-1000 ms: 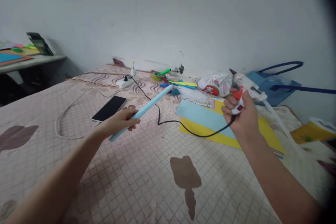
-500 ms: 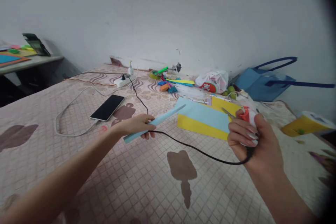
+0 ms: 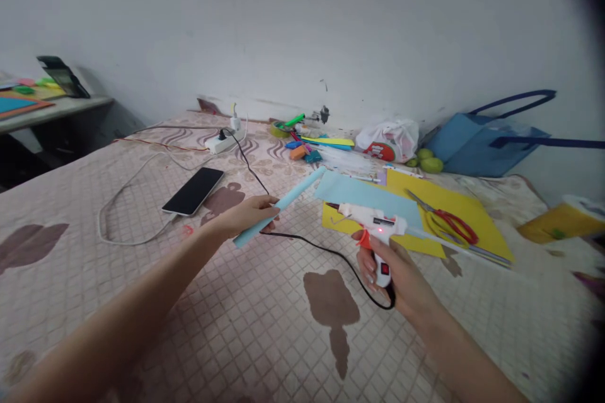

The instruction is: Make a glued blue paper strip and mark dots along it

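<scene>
My left hand (image 3: 258, 213) is closed on a light blue folded paper strip (image 3: 295, 194), which slants up to the right above the table. In my right hand (image 3: 378, 258) is a white hot glue gun (image 3: 373, 219) with an orange trigger, its nozzle pointing left and a small red light lit. A clear glue stick (image 3: 466, 253) trails from its rear. From the grip a black cord (image 3: 326, 252) runs left, passing beneath my left hand. Behind the glue gun lie a light blue sheet (image 3: 368, 194) and yellow paper (image 3: 482, 211), with red-handled scissors (image 3: 456, 227) on the yellow.
A phone (image 3: 193, 191) on a white cable lies at left, near a power strip (image 3: 222, 143). Along the wall are clay blocks (image 3: 299, 152), a plastic bag (image 3: 392, 140), green fruits (image 3: 430, 162) and a blue bag (image 3: 486, 145). A yellow roll (image 3: 551, 223) stands at right.
My right hand has moved left and down, turning the glue gun so its nozzle points left. The scissors now show on the yellow paper. My left hand and the strip have shifted slightly.
</scene>
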The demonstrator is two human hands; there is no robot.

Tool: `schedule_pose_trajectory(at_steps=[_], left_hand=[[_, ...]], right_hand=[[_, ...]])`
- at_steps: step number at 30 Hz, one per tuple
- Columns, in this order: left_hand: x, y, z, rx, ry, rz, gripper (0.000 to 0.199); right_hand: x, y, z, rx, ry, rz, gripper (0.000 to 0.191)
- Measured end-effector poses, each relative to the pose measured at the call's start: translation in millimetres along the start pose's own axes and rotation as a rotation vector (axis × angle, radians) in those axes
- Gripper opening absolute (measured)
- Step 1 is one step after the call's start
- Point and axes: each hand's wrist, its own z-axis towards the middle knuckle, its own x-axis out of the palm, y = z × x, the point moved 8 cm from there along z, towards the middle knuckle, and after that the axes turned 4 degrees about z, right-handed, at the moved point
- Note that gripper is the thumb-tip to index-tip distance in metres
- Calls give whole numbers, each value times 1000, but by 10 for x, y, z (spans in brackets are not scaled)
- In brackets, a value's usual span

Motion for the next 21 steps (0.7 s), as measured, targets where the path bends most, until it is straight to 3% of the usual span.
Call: schedule_pose_trajectory(at_steps=[6, 21], left_hand=[[108, 128, 132, -87, 74, -266, 23], [185, 304, 80, -175, 158, -436, 29]], right_hand=[[-36, -107, -29, 20, -13, -105, 24], [-13, -110, -86, 0, 13, -125, 25]])
